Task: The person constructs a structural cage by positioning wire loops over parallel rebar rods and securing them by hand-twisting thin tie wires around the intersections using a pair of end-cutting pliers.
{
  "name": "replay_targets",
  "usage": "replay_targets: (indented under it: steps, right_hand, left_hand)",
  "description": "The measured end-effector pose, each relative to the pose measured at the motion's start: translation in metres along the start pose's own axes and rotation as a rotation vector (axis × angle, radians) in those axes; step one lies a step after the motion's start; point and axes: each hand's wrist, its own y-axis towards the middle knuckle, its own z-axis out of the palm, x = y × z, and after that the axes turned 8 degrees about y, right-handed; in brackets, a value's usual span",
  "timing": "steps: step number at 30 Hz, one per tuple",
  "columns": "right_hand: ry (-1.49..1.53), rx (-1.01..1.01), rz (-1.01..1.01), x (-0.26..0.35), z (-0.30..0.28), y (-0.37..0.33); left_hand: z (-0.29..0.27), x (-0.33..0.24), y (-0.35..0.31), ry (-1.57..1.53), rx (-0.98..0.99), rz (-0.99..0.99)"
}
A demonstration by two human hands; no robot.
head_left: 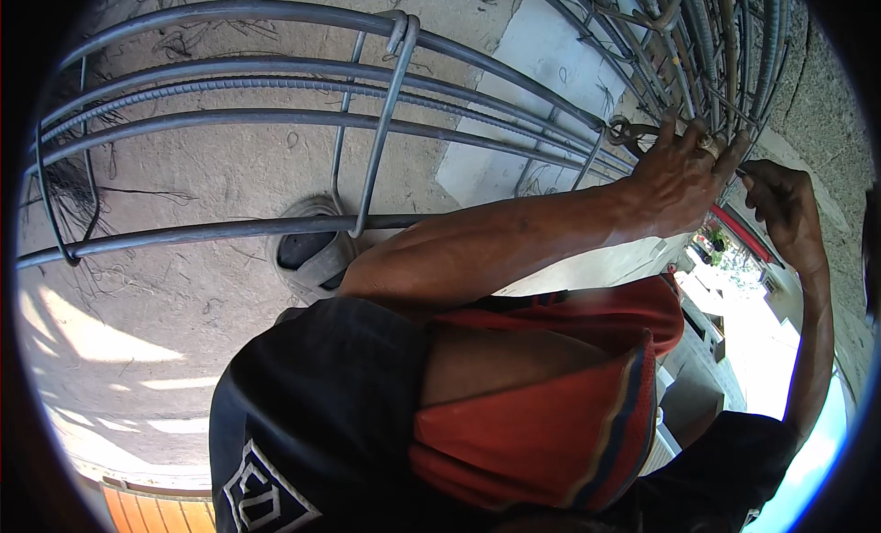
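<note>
A long cage of steel reinforcing bars [229, 117] with bent stirrups [385, 120] runs from the left toward the upper right. At its right end, my left hand [677, 171] has its fingers bent over the bars, beside a dark curved metal loop [633, 134]. Whatever sits under those fingers is hidden. A ring shows on that hand. Close to its fingertips, my right hand [785, 207] pinches a thin dark piece, too small to name. Both hands are at the lower end of a dense bundle of bars [771, 56].
Loose tie wire [69, 180] lies on the dusty floor at left. A foot in a grey sandal [317, 249] stands under the cage. A pale sheet [551, 51] lies behind the bars. Rough concrete [826, 120] borders the right, and an orange panel [156, 510] is at lower left.
</note>
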Motion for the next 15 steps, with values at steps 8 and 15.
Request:
replay_targets:
  steps: [8, 15]
  right_hand:
    - [-0.054, 0.004, -0.033, 0.007, -0.010, 0.009]
    - [-0.104, 0.033, -0.013, 0.009, -0.014, 0.022]
  left_hand:
    - [0.005, -0.004, -0.004, -0.038, -0.047, 0.011]
    - [0.003, -0.002, -0.004, -0.030, 0.010, -0.030]
